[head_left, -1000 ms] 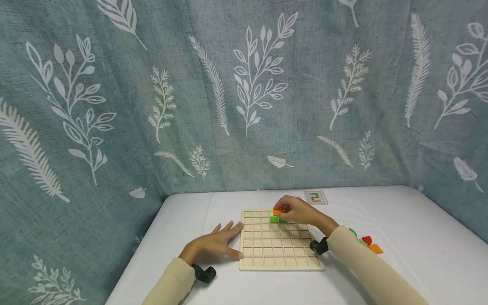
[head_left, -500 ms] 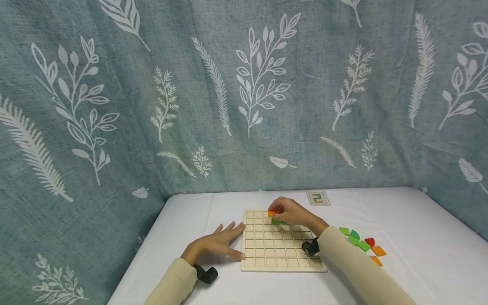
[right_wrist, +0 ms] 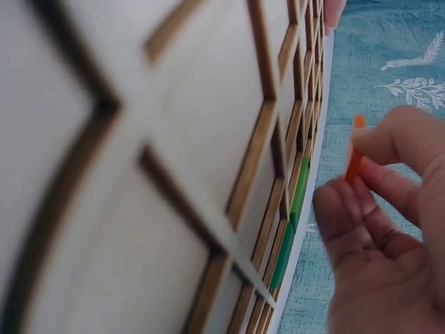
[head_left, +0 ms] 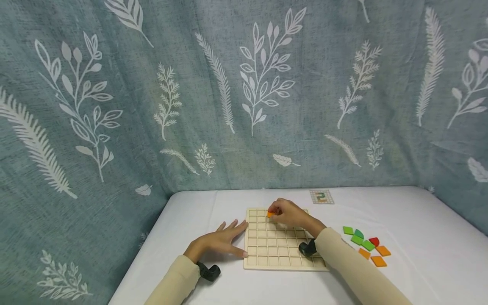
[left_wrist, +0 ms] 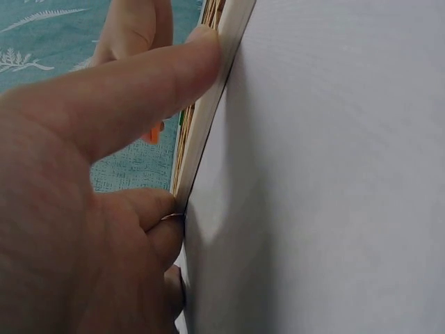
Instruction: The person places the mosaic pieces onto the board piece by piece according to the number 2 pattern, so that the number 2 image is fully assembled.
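My right hand (head_left: 288,213) pinches a flat orange tile (head_left: 271,214) over the far rows of a pale wooden grid board (head_left: 283,267). In the right wrist view the orange tile (right_wrist: 355,156) is held on edge between thumb and fingers, just above the board. Two green tiles (right_wrist: 299,195) sit in cells near it; in the head view my right hand hides them. My left hand (head_left: 217,242) lies with spread fingers at the board's left side. Its thumb (left_wrist: 167,80) and fingertips touch the board's edge (left_wrist: 215,104) in the left wrist view.
Several loose tiles lie on the white table right of the board: green (head_left: 357,239), red (head_left: 374,241) and orange (head_left: 379,261). A small pattern card (head_left: 322,196) with a coloured figure lies behind the board. A leaf-print curtain (head_left: 228,161) hangs behind the table.
My right hand has moved a little left across the far rows with the orange tile, and its forearm has uncovered more loose tiles. My left hand stays at the board's edge.
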